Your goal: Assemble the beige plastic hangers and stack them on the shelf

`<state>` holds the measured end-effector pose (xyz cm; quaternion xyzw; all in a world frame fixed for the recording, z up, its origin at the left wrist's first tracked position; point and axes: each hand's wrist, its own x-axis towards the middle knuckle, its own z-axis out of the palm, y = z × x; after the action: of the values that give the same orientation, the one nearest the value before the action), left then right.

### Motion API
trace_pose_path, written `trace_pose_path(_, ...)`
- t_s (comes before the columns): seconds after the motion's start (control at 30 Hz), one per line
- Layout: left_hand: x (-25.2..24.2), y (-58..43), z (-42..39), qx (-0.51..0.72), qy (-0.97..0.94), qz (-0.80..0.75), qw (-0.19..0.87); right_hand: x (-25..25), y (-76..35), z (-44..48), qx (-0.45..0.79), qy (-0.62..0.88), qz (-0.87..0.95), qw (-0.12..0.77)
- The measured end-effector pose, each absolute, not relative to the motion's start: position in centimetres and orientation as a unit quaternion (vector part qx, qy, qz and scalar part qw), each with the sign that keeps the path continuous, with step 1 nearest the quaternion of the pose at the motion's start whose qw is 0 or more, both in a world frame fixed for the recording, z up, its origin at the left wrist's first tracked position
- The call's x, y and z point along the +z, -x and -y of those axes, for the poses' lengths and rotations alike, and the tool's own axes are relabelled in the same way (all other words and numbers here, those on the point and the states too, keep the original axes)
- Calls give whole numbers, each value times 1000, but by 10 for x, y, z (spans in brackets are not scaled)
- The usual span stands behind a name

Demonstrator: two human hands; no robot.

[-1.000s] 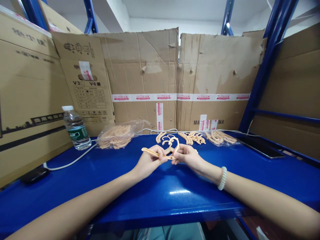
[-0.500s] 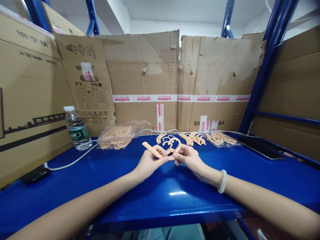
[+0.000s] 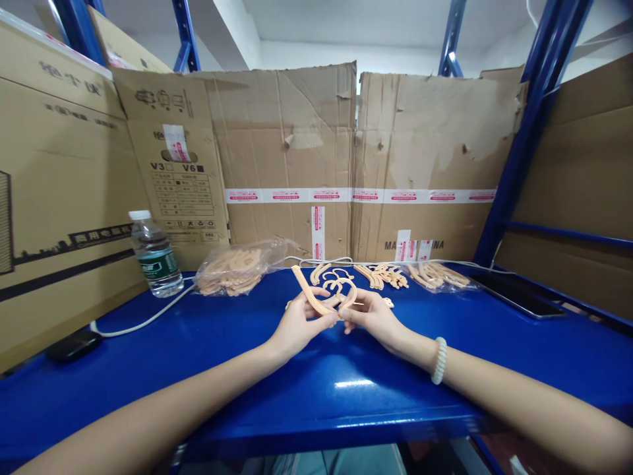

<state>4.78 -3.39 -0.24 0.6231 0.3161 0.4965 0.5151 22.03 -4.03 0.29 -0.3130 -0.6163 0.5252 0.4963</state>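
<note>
My left hand [image 3: 295, 326] pinches a beige hanger arm [image 3: 306, 290], a long, slightly curved strip whose free end points up and left. Between the thumb and fingers of my right hand [image 3: 372, 314] is a beige curved hanger hook [image 3: 353, 292]. The two parts meet at my fingertips, low over the front middle of the table; whether they are joined there is hidden by my fingers. Just behind lie loose hook pieces [image 3: 341, 273], a stack of curved arms [image 3: 370, 276] and a heap of small beige parts [image 3: 394, 275].
On the blue table [image 3: 306, 389] stand a water bottle [image 3: 157, 260] and a clear bag of beige parts [image 3: 232, 269] at left. A second bag [image 3: 438, 274] and a black phone-like slab [image 3: 517, 295] lie at right. Cardboard sheets [image 3: 287, 145] wall the back. A white cable [image 3: 133, 328] runs to a black device [image 3: 74, 346].
The hanger arm in my left hand has swung more upright, its free end moving up and right. The hook in my right hand has tilted slightly. Both hands stay together.
</note>
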Motion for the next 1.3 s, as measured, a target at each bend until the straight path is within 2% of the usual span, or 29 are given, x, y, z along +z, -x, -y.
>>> trace_pose_path(0.33, 1, -48, 36, 503, -597, -331, 531, 1, -220, 39, 535, 303, 619, 488)
trace_pose_path(0.47, 3, -49, 38, 493, -585, -346, 543, 9, -229, 31, 514, 302, 673, 438)
trace_pose_path(0.57, 3, -48, 37, 488, -577, -347, 556, 20, -253, 12, 366, 345, 749, 432)
trace_pose_path(0.63, 3, -48, 37, 491, -564, -349, 564, 27, -276, -4, 167, 387, 805, 418)
trace_pose_path(0.7, 2, -48, 36, 491, -557, -352, 570, 30, -298, -20, -15, 419, 848, 326)
trace_pose_path(0.8, 2, -48, 37, 484, -555, -355, 575, 27, -320, -37, -126, 453, 858, 208)
trace_pose_path(0.87, 3, -48, 37, 481, -552, -357, 581, 22, -324, -44, -139, 454, 862, 179)
trace_pose_path(1.03, 5, -49, 37, 482, -542, -358, 588, 8, -319, -56, -122, 436, 875, 171)
trace_pose_path(1.3, 7, -49, 39, 484, -537, -354, 593, 3, -319, -61, -67, 429, 874, 218)
